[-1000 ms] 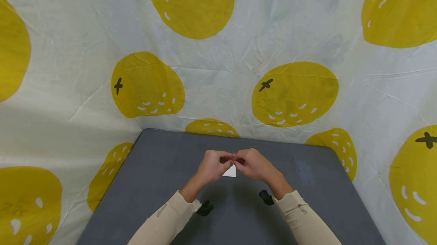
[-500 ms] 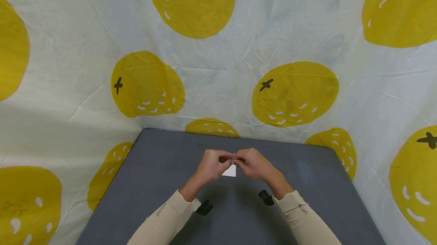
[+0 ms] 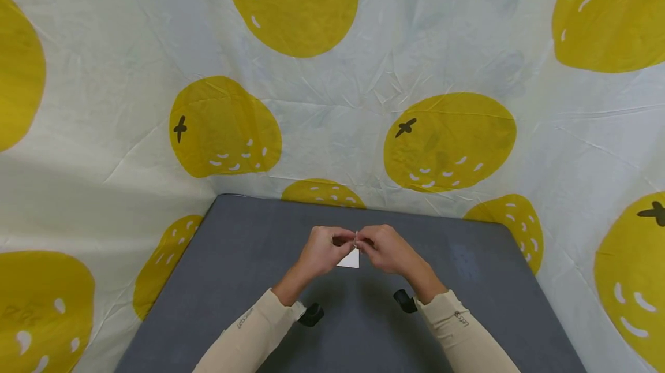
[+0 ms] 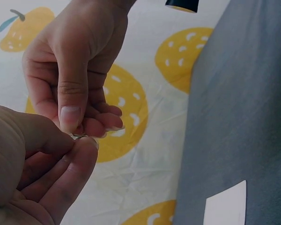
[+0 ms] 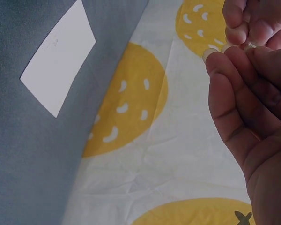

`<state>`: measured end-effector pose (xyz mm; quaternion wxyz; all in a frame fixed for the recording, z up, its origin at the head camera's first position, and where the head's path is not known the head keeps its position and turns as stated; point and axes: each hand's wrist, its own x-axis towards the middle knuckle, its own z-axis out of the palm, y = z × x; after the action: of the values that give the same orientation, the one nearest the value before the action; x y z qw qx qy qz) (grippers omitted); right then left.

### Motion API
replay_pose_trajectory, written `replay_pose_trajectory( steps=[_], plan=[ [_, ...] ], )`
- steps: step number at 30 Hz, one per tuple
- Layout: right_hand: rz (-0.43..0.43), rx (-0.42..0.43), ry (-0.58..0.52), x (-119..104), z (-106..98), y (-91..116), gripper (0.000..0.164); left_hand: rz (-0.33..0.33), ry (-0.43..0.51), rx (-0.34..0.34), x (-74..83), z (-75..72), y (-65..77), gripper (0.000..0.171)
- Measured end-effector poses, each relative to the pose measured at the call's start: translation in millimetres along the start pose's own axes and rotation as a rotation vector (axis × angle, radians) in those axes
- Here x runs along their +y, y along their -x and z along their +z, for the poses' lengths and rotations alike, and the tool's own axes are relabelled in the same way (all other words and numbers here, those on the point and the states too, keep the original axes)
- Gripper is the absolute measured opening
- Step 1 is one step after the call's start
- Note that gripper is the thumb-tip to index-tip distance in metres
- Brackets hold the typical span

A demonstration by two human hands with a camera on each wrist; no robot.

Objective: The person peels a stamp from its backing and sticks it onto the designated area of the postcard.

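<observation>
Obj [image 4: 79, 137]: tiny, pale, part-hidden; pinched by L hand [image 3: 321, 250] & R hand [image 3: 387, 250].

You pinch a tiny thing [image 4: 79, 137], too small to tell what it's made of. Your white card [image 5: 61, 58] looks like smooth paper. Your table [image 3: 265, 246] looks dull, your sleeves [image 3: 254, 332] look like cloth, and the wrinkly sheet [image 3: 332, 119] shines a bit.

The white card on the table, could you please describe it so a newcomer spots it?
In the head view, find the dark grey tabletop. Just below where the two bare hands meet, partly hidden, lies the flat white four-cornered card. It's the only white, straight-edged piece on the grey.
</observation>
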<state>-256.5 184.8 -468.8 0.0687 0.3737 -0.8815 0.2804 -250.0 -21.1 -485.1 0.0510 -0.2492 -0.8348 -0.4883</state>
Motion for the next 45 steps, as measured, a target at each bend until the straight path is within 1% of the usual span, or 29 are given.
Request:
replay_pose_trajectory(
  steps=[7,20,30,35,39,45],
  plan=[
    [0.013,0.008,-0.003,-1.4,0.4,1.1,0.008,0.017,0.000,0.024,2.6,0.3,0.8,0.013],
    [0.019,0.008,-0.012,-0.9,0.9,1.0,0.009,0.023,0.001,0.014,2.0,1.2,0.6,0.013],
    [0.022,0.009,-0.025,0.3,2.4,2.4,0.009,0.011,-0.006,0.007,4.4,1.3,2.5,0.014],
    [0.024,0.003,-0.045,-0.4,1.5,3.0,0.008,0.027,-0.008,0.016,4.0,2.3,3.1,0.013],
    [0.018,-0.006,-0.077,-0.6,0.4,3.6,0.008,0.027,-0.004,0.017,4.0,2.8,3.8,0.013],
    [0.009,-0.019,-0.119,2.2,-0.9,5.0,0.011,0.032,0.020,0.015,5.6,2.2,4.7,0.013]
  ],
)
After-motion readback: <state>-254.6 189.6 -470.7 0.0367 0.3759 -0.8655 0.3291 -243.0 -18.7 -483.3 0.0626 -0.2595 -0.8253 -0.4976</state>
